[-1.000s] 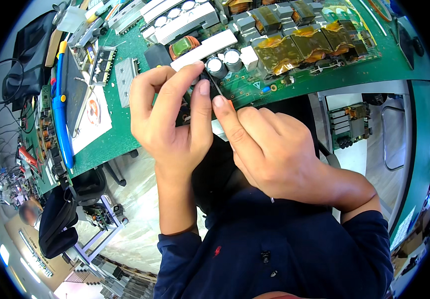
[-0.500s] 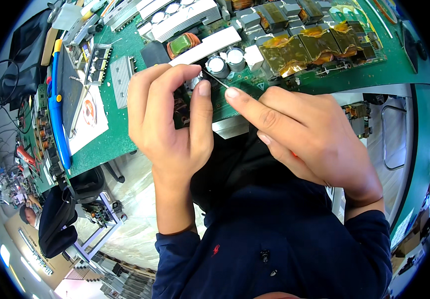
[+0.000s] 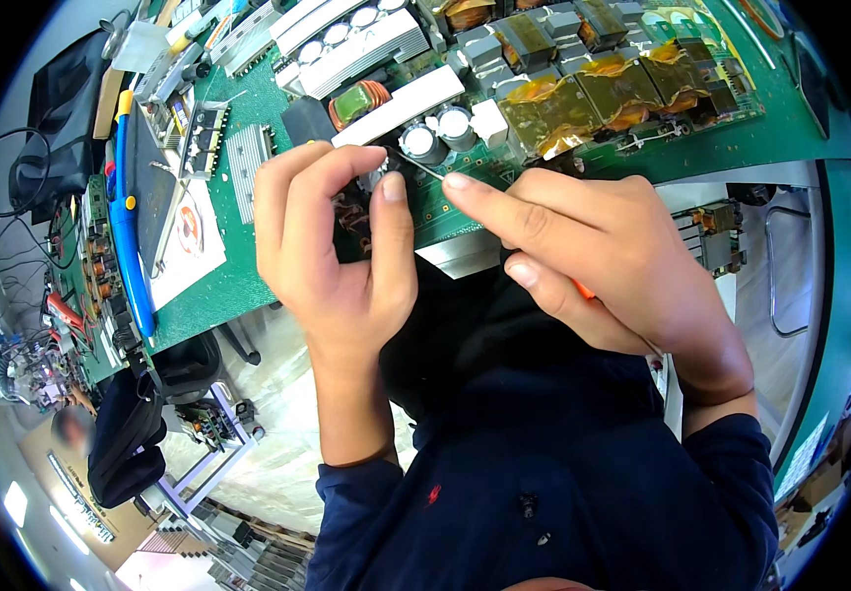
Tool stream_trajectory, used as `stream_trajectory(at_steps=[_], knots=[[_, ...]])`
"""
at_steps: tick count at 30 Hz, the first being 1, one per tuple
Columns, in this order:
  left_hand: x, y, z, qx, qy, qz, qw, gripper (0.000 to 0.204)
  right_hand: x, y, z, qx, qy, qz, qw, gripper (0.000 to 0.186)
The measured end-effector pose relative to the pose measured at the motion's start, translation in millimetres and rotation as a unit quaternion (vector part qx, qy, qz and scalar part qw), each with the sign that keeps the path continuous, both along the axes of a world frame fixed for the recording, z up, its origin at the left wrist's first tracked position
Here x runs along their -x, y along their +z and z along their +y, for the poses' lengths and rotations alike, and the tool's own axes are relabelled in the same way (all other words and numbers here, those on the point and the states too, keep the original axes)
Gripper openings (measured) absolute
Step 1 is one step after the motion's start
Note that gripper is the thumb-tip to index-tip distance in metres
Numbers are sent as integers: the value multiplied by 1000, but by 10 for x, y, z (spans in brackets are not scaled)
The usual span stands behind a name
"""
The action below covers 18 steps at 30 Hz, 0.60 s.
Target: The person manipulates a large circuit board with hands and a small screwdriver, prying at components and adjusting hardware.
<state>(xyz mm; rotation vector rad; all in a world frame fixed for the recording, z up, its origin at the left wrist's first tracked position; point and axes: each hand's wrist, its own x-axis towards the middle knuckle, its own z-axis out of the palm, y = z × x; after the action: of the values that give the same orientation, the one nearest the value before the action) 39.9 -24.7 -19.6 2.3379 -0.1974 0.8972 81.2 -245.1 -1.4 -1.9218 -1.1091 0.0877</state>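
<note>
The right hand (image 3: 583, 251) has its fingers closed on a slim metal-shafted tool (image 3: 425, 169), apparently light and stiff, best held by its orange handle (image 3: 584, 290), over the circuit board (image 3: 435, 210); the left hand's (image 3: 341, 246) curled grip is unclear.

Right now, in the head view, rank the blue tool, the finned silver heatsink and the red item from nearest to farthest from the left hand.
1. Finned silver heatsink: just left of the left hand.
2. Blue tool: farther left, past the heatsink.
3. Red item: farthest left, toward the picture's rim.
</note>
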Motion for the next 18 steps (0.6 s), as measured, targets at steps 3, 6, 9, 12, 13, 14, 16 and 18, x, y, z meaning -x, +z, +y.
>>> stream_trajectory(at_steps=[3, 6, 9, 12, 13, 14, 16, 18], knots=[[-16, 1, -6, -34, -8, -26, 999, 20, 91, -92, -44, -53, -7, -19, 998, 51], [-15, 4, -12, -24, -1, -22, 999, 20, 171, -168, -145, -96, -14, -68, 993, 47], [8, 8, -2, -6, -5, -3, 1000, 18, 263, -227, -292, -120, -53, -92, 987, 45], [14, 2, -3, 0, -3, 2, 1000, 18, 249, -265, -392, -153, -62, -113, 980, 45], [15, -4, -7, 2, -1, 2, 1000, 18, 245, -282, -417, -161, -64, -114, 978, 45], [23, -7, -11, 5, 0, 10, 1000, 18, 253, -302, -442, -169, -66, -114, 977, 45], [42, 17, -7, 9, 4, 23, 1000, 18, 266, -291, -473, -172, -69, -102, 977, 45], [51, 25, -9, 4, 4, 35, 999, 17, 255, -302, -503, -178, -76, -103, 976, 45]])
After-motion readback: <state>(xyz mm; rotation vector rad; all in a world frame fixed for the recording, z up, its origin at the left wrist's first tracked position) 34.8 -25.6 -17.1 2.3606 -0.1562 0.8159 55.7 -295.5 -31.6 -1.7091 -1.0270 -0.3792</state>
